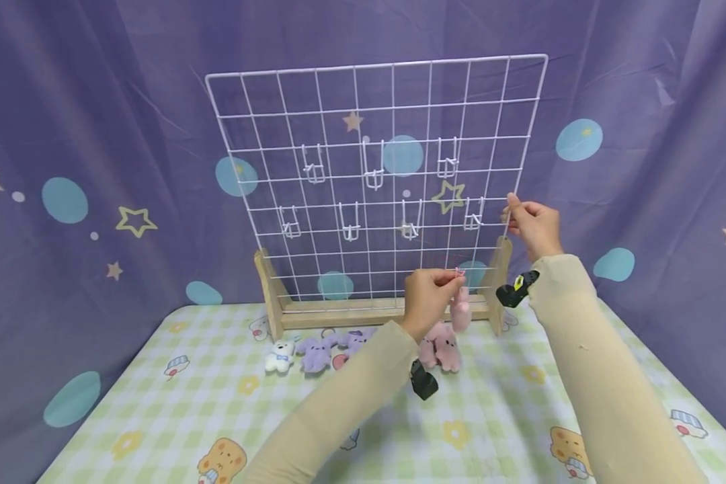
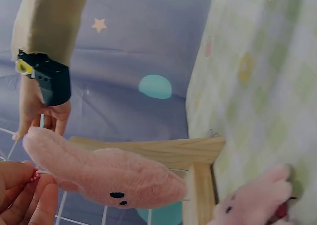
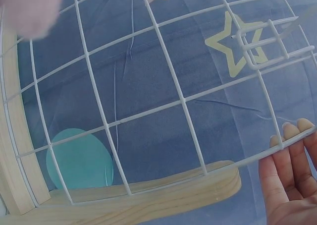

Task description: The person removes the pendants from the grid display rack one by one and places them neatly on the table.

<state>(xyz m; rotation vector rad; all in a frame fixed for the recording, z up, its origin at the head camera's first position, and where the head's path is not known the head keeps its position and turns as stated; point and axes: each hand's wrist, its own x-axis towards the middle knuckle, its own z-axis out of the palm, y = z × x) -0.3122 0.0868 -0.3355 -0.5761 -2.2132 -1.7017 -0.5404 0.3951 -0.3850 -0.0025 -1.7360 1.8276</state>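
My left hand (image 1: 431,296) pinches the pink cord of a pink plush keychain (image 1: 460,310), which dangles in front of the lower right part of a white wire grid (image 1: 375,107). In the left wrist view the plush (image 2: 114,178) shows two dark eyes, and the fingertips (image 2: 37,178) grip the cord at its top. My right hand (image 1: 535,225) holds the grid's right side wire between thumb and fingers; in the right wrist view its fingers (image 3: 292,155) curl around that edge wire. Several white hooks (image 1: 411,230) hang on the grid in two rows.
A wooden stand (image 1: 339,314) carries the grid on a checked tablecloth (image 1: 175,403). Before it lie a white plush bear (image 1: 280,356), purple plush toys (image 1: 316,354) and pink plush toys (image 1: 446,349). Behind hangs a purple curtain (image 1: 127,121) with stars and dots.
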